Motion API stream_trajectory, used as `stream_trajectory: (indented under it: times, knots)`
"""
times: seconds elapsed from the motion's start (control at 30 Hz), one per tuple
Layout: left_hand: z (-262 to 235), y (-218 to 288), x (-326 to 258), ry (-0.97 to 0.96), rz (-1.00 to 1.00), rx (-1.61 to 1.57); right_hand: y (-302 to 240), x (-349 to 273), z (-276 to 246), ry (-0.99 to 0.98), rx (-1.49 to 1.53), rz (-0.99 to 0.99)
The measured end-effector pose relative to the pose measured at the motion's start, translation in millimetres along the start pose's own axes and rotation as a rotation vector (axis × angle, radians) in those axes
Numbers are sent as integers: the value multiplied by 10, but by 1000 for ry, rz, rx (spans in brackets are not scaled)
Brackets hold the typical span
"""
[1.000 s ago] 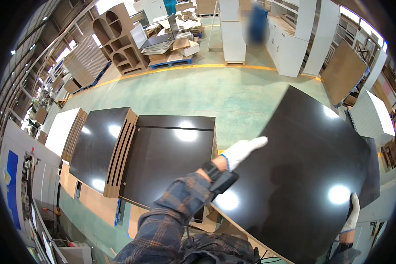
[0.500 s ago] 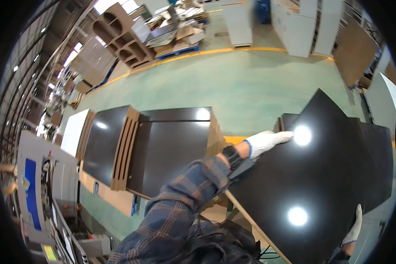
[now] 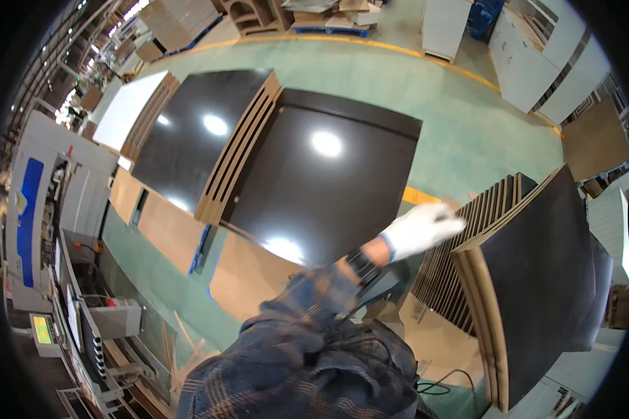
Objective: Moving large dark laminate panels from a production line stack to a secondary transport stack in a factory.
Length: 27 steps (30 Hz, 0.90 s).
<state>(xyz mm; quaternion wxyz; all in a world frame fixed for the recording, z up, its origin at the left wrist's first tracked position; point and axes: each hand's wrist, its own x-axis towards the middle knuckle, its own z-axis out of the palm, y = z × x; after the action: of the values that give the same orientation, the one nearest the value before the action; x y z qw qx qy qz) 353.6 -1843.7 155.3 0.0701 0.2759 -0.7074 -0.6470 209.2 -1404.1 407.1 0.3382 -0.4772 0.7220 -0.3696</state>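
Dark board point(image 3: 545, 279) stands tilted on edge at right, leaning on a stack of upright panels point(image 3: 468, 244). Gloved left hand point(image 3: 423, 227) rests at its top near corner; blurred, can't tell if fingers clamp. Right hand out of view. Two flat black stacks point(image 3: 328, 181) left, far.

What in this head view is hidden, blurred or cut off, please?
- Right hand: not in view.
- Left hand: gloved and motion-blurred, so its grip on the dark panel cannot be told.
- Dark panel's lower end: cut off by the picture's rim.
- Stacked boards partly hidden behind the panel.
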Motion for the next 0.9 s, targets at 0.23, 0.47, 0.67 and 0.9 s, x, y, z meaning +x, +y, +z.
stream_trajectory:
  times: [0.23, 0.47, 0.67, 0.9]
  knots:
    - [-165, -1639, -1976, 219, -406, -494, 181, 2265, 2474, -371, -83, -159]
    - [-191, -2094, -2188, 786, -449, -216, 767, 5661, 3555, 169, -819, -442]
    - [-133, -2135, -2111, 996, -402, -286, 1040, 7101, 3370, -55, -1052, -417]
    - [102, -2202, -1997, 964, -338, -403, 1088, 7303, 2964, -280, -955, -348]
